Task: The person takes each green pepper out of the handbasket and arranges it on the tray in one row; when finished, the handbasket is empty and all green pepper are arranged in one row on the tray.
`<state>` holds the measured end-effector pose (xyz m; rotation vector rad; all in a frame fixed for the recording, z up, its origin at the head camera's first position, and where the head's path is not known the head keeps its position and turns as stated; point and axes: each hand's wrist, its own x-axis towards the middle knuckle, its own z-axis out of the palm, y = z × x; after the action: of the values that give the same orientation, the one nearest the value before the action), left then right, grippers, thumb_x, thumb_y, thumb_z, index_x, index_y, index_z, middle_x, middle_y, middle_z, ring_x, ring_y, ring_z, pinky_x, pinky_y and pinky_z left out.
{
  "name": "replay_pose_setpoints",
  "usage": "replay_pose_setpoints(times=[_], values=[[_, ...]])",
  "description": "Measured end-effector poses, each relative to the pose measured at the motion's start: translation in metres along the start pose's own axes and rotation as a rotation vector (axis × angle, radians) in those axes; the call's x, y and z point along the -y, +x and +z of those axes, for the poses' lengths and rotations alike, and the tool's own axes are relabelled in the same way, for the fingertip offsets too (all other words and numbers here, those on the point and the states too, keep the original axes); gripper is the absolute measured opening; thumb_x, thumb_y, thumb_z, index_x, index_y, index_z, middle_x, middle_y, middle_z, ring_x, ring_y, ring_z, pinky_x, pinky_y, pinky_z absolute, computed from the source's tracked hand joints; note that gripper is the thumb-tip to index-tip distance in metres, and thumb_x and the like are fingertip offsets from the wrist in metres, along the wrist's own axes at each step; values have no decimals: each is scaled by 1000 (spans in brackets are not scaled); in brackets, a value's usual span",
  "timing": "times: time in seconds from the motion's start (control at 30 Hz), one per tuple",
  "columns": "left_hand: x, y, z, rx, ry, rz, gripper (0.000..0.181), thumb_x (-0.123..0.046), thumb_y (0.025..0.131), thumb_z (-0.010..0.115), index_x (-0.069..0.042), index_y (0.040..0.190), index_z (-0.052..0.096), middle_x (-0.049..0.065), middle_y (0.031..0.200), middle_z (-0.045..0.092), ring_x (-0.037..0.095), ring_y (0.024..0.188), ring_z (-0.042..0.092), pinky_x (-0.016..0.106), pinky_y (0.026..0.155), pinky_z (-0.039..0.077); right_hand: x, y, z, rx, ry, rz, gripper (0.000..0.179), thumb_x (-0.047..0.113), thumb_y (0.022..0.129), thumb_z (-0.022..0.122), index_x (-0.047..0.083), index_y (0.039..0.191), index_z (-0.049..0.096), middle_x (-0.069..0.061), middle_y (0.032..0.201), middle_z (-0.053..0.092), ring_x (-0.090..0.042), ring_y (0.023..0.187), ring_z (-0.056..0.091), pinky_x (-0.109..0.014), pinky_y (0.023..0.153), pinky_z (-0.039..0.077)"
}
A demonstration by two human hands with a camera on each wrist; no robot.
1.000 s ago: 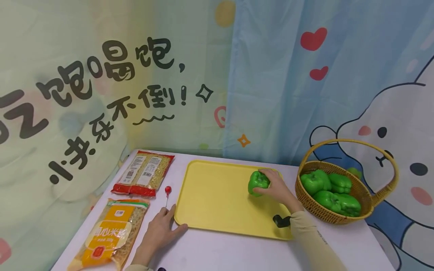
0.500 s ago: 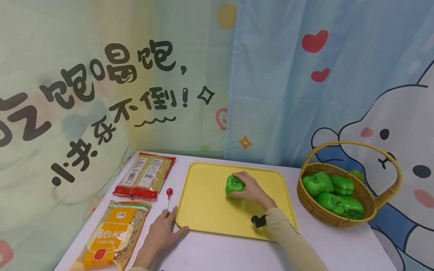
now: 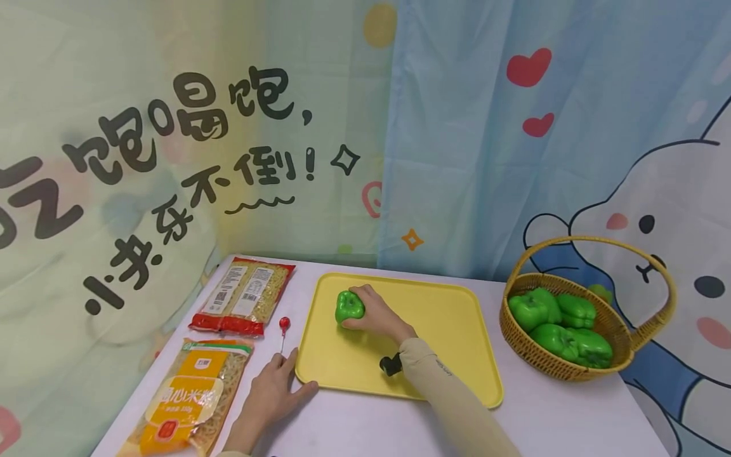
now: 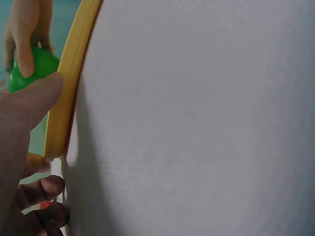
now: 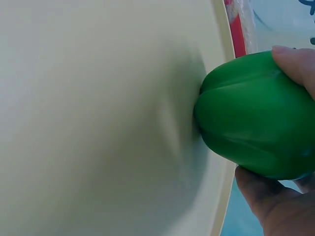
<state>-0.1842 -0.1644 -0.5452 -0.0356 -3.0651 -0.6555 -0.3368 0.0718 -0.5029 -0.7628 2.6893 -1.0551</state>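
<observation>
In the head view my right hand grips a green bell pepper close over the left part of a yellow tray. The right wrist view shows the pepper large, its lobed end near the tray surface and its shadow beside it, with fingers and thumb on either side. My left hand rests at the tray's front left corner, thumb stretched along the front edge. In the left wrist view that thumb touches the tray rim, and the other fingers lie loosely bent beside the corner.
At the right, a wicker basket with a tall handle holds several green bell peppers. A red-ended pasta bag and an orange bag lie left of the tray. A small red ball on a thin stem lies between.
My right hand has carried the bell pepper leftward across the tray, from its right side to its left part. The left hand has stayed at the tray's corner.
</observation>
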Motion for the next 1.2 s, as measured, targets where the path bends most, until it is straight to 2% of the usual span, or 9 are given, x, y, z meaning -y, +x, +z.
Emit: replay_pose_setpoints(times=[0.3, 0.6, 1.0, 1.2], values=[[0, 1, 0, 8, -3, -2, 91, -65, 80, 73, -7, 146, 52, 10, 108, 58, 19, 86, 54, 46, 80, 54, 28, 23, 24, 52, -62, -31, 81, 43, 86, 78, 12, 151, 40, -9, 138, 50, -23, 119, 54, -41, 98, 50], [-1, 2, -1, 14, 10, -4, 91, -65, 80, 73, -7, 147, 51, 10, 108, 58, 18, 87, 54, 47, 82, 54, 44, 34, 37, 73, -95, -39, 79, 46, 85, 78, 15, 149, 42, -8, 135, 51, -19, 114, 55, -35, 95, 52], [-1, 1, -2, 31, 11, -6, 92, -66, 80, 72, -6, 146, 52, 11, 108, 58, 19, 87, 55, 47, 81, 54, 44, 32, 40, 77, -91, -7, 91, 49, 85, 78, 14, 156, 33, -10, 142, 48, -20, 118, 56, -37, 98, 52], [-1, 3, -2, 45, 9, -20, 93, -67, 80, 72, -6, 147, 51, 12, 111, 58, 20, 89, 56, 48, 82, 55, 44, 26, 34, 64, -74, 5, 95, 53, 84, 77, 14, 157, 31, -10, 146, 46, -22, 123, 55, -41, 102, 50]])
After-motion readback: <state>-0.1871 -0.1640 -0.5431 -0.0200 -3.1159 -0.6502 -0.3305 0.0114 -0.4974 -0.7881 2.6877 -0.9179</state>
